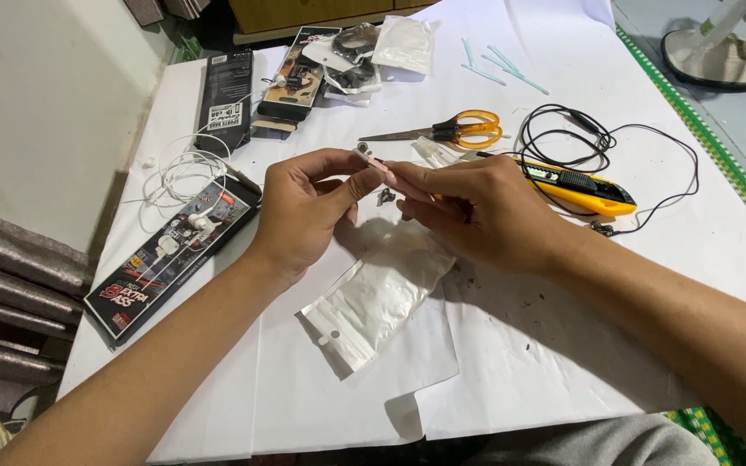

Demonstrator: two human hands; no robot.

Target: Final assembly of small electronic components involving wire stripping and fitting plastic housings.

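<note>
Orange-handled scissors point(455, 130), yellow utility knife point(578, 187), black cable point(602, 142) (coiled), white earphones point(185, 173).

White-papered table point(563, 362), pale wall point(36, 95) left, tiled floor point(736, 121) right.

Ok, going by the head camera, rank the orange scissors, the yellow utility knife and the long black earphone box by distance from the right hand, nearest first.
From the right hand:
1. Yellow utility knife, just beyond its knuckles, to the right.
2. Orange scissors, farther up the table, above the hand.
3. Long black earphone box, far left, past the left hand.
</note>
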